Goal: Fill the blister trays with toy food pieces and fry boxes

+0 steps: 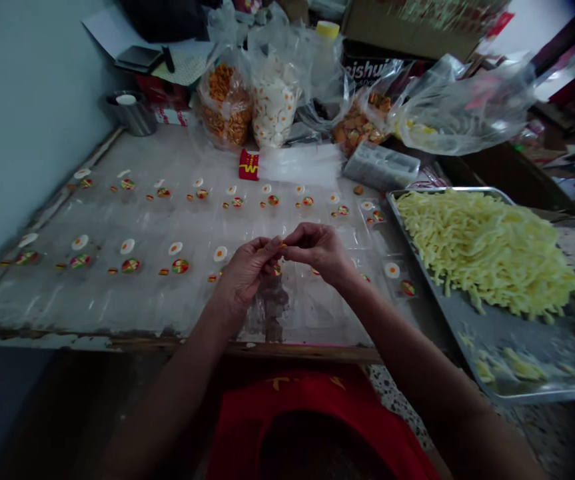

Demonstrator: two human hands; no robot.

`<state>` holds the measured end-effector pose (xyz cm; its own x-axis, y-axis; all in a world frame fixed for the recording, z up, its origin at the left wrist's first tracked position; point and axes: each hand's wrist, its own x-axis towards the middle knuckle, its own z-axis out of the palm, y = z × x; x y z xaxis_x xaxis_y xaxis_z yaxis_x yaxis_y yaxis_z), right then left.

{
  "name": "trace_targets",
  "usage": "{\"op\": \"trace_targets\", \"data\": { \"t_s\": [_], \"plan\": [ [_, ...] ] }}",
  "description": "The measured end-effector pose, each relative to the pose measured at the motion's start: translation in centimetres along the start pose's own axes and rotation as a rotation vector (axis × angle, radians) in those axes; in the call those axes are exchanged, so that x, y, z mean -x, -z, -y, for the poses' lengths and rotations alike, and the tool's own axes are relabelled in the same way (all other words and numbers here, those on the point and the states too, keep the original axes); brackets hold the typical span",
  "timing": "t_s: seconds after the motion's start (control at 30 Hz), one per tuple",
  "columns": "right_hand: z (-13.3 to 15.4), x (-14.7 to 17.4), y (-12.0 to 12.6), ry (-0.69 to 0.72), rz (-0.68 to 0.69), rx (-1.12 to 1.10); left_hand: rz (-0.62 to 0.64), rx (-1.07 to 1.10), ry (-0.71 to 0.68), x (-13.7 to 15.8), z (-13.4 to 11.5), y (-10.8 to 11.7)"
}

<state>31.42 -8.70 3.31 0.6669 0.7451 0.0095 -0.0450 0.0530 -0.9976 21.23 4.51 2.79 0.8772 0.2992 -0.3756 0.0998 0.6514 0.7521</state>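
Note:
My left hand (248, 272) and my right hand (320, 252) meet above the front row of clear plastic trays, fingertips touching. A small orange piece (283, 246) shows between the pinched fingers; its exact kind is too small to make out. Both hands are closed. Under and around them are miniature toy foods in the trays: a fried egg (220, 254), a round pizza-like piece (180, 267) and a tiny hot-dog-like piece (164, 272). Similar sets repeat along two rows. My hands and forearms partly hide some of the front-row pieces.
A metal tray (460, 340) of pale yellow strips (497, 247) stands at the right. Along the back are a bag of egg pieces (274, 100), a bag of orange pieces (224, 107), clear plastic packaging (300, 163) and a metal cup (137, 115). The worktable's front edge (157, 343) is chipped.

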Motion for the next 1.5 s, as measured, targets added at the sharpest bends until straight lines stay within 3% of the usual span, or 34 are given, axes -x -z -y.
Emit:
{"op": "trace_targets", "data": {
  "t_s": [0.1,0.2,0.37,0.57,0.67,0.9,1.1,1.2,1.4,1.5],
  "plan": [
    [-0.6,1.5,1.7,-0.005,-0.111,0.076,-0.022,0.033,0.048,0.0,1.1,-0.8],
    [-1.4,3.6,3.2,0.006,-0.162,0.379,-0.114,0.128,0.063,-0.2,1.6,-0.8],
    [-2.3,5.4,3.4,0.065,-0.048,0.957,-0.095,0.238,0.143,-0.6,1.0,-0.5],
    [-1.6,5.5,2.3,0.04,0.133,1.225,-0.064,0.277,0.204,-1.1,0.9,-0.2],
    [-1.5,5.8,2.1,0.031,0.125,1.219,-0.073,0.287,0.232,-1.5,1.1,0.0],
    [-3.4,5.8,2.7,0.068,-0.039,1.133,-0.104,0.3,0.242,-2.0,1.4,0.4],
    [-2.7,6.7,2.4,0.113,0.106,1.172,-0.128,0.299,0.244,-2.0,1.4,0.1],
    [-2.2,6.4,2.4,0.051,0.084,1.147,-0.119,0.296,0.246,-2.0,1.4,0.2],
    [-3.0,4.5,3.2,-0.142,-0.096,0.939,-0.113,0.296,0.235,-2.1,1.5,0.6],
    [-2.6,2.6,3.4,-0.244,-0.055,0.906,-0.085,0.281,0.228,-2.0,1.4,0.4]
  ]
}}
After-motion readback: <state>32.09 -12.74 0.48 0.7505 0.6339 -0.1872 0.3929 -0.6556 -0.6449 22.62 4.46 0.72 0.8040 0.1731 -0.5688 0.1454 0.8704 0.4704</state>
